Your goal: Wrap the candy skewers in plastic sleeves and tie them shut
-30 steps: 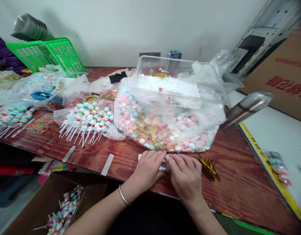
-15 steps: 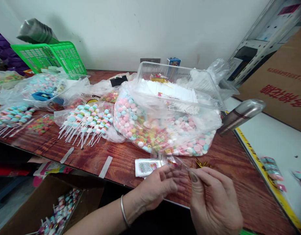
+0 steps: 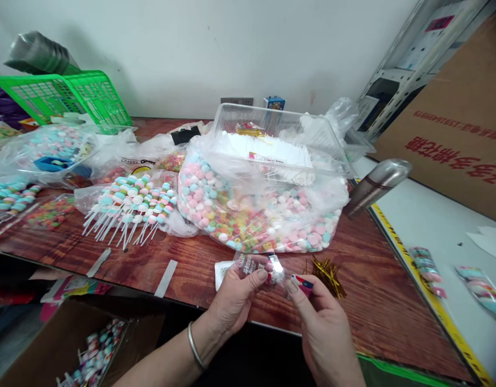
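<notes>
A clear printed wrapper (image 3: 270,269) is held just above the front part of the wooden surface (image 3: 385,328). One end is pinched between the thumb and fingers of the left hand (image 3: 234,301); the other is gripped by the fingers of the right hand (image 3: 324,322), where red and blue print is exposed. A white packet (image 3: 220,274) is partly hidden behind the left hand, and gold ties (image 3: 331,277) are scattered near the right. Farther back, a large bag of candies (image 3: 199,188) is overlapped by a clear bin (image 3: 288,119) filled with white sticks (image 3: 268,149). Candy skewers (image 3: 139,196) are piled to the left.
</notes>
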The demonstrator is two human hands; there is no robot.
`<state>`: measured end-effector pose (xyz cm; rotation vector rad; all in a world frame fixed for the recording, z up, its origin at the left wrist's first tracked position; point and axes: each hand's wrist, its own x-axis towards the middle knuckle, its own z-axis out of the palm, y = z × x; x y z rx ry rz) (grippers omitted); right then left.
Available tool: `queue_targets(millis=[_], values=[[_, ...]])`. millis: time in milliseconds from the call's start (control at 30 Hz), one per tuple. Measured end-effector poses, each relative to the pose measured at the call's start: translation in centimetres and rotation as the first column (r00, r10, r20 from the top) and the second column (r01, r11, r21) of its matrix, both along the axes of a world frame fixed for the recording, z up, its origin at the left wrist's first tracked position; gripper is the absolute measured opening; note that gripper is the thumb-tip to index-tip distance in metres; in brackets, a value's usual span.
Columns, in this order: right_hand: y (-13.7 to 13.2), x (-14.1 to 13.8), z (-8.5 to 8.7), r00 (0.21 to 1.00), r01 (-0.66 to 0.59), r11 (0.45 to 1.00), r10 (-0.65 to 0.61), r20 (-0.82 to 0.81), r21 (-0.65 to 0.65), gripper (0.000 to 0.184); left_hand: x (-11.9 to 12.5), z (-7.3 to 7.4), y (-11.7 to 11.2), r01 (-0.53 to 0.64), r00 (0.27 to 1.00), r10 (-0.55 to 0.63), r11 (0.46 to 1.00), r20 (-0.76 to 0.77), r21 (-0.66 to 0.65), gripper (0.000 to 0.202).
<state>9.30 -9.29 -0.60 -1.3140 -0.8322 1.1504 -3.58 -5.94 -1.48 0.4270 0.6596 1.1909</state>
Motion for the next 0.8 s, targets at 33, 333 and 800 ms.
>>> queue_targets(millis=[33,333,800], values=[[-0.1,0.0,0.0,0.996,-0.003,1.0,0.001,0.094,0.017,0.025,0.0,0.1,0.0,-0.014,0.999,0.014,1.0,-0.033,0.004,0.024],[-0.5,0.0,-0.2,0.764,-0.082,0.973,-0.078,0.64,0.216,0.039,0.1,-0.6,0.9,-0.18,0.983,0.176,0.98,-0.055,-0.083,0.037],[-1.5,-1.1,1.0,0.631,-0.153,0.863,-0.289,0.72,0.482,0.026,0.3,-1.6,1.0,-0.258,0.962,0.268,0.956,0.059,-0.136,0.032]])
